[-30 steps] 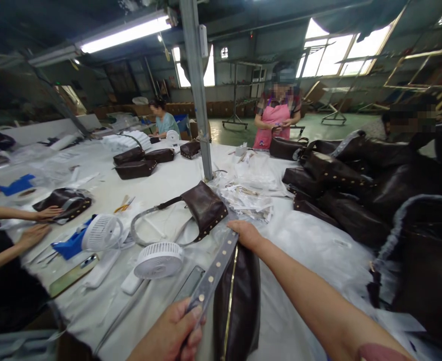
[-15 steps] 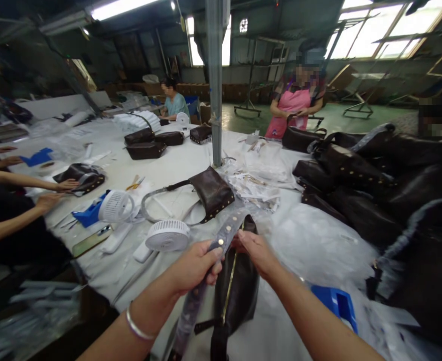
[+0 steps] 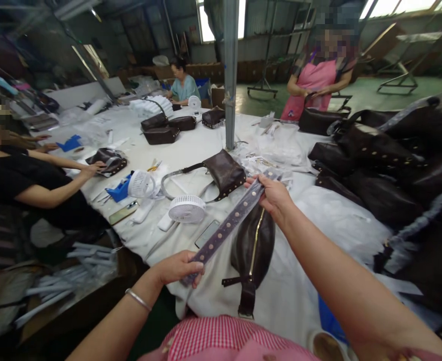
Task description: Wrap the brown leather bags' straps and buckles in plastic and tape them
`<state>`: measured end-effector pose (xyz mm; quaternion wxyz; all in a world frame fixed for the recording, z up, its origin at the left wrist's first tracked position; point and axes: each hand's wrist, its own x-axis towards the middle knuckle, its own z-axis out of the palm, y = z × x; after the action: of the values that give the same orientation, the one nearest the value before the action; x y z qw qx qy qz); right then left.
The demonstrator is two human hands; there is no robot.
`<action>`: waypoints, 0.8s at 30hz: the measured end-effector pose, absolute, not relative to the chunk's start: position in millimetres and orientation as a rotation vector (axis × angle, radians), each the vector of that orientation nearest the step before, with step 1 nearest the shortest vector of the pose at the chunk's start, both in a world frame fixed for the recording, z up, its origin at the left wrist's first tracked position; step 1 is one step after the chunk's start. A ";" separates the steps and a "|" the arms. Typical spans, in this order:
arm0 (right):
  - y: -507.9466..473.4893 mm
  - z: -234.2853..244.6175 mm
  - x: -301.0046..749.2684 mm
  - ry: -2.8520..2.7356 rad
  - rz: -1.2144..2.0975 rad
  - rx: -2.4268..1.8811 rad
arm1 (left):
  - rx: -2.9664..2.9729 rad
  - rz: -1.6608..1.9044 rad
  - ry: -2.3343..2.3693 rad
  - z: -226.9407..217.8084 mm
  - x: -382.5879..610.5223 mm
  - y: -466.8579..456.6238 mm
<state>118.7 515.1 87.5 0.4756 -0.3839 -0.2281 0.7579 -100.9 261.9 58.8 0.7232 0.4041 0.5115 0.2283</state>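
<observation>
A dark studded bag strap point(image 3: 225, 224), wrapped in clear plastic, stretches at a slant between my two hands. My left hand point(image 3: 181, 268) pinches its lower end near the table's front edge. Farther up, my right hand point(image 3: 275, 198) grips the strap near its other end. Beneath the strap lies a dark brown leather bag point(image 3: 254, 245) with a gold zipper running along its top. Part of that bag is hidden by the strap and my right hand. Another brown bag point(image 3: 226, 173) with a plastic-wrapped strap rests just beyond.
White fans point(image 3: 186, 208) and a phone point(image 3: 207, 234) lie left of the bag. Dark bags point(image 3: 379, 185) are heaped at right beside crumpled plastic point(image 3: 341, 225). A metal post point(image 3: 230, 75) rises from the table. Co-workers stand at left and across the table.
My hands have moved apart, left hand down toward the table edge and right hand up, drawing the strap out straight. The view has tilted down, showing my apron and a phone.
</observation>
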 end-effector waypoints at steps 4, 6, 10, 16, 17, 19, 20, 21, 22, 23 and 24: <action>517.4 84.5 115.6 -0.550 1.786 -0.988 | 0.824 0.496 1.145 45.2 -118.2 232.2; 522.9 86.3 118.9 -0.540 1.733 -1.018 | 0.780 0.496 1.160 39.2 -129.1 221.8; 536.1 91.7 125.5 -0.525 1.667 -1.063 | 0.690 0.494 1.203 27.5 -152.7 200.1; 543.2 81.5 121.5 -0.541 1.678 -0.998 | 0.590 0.648 1.240 35.6 -158.2 196.3; 542.7 77.4 122.1 -0.570 1.702 -0.976 | 0.588 0.684 1.241 39.9 -154.6 201.5; 537.5 67.3 126.4 -0.705 1.766 -1.002 | 0.602 0.751 1.242 48.5 -144.6 217.3; 532.3 61.3 130.4 -0.810 1.785 -1.057 | 0.617 0.777 1.243 52.1 -138.6 227.8; 525.4 54.7 135.5 -0.918 1.786 -1.126 | 0.636 0.797 1.244 54.7 -132.0 239.9; 517.0 47.5 141.7 -1.029 1.770 -1.199 | 0.656 0.811 1.248 55.9 -125.2 253.4; 507.6 40.0 148.9 -1.104 1.743 -1.256 | 0.676 0.819 1.254 55.5 -118.1 268.0; 497.4 32.2 157.2 -1.147 1.713 -1.293 | 0.693 0.819 1.265 53.3 -110.8 282.9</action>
<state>157.2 497.4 32.2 0.3466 -0.4985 -0.4422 0.6601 -110.8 282.9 53.3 0.6752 0.3079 0.5626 0.3643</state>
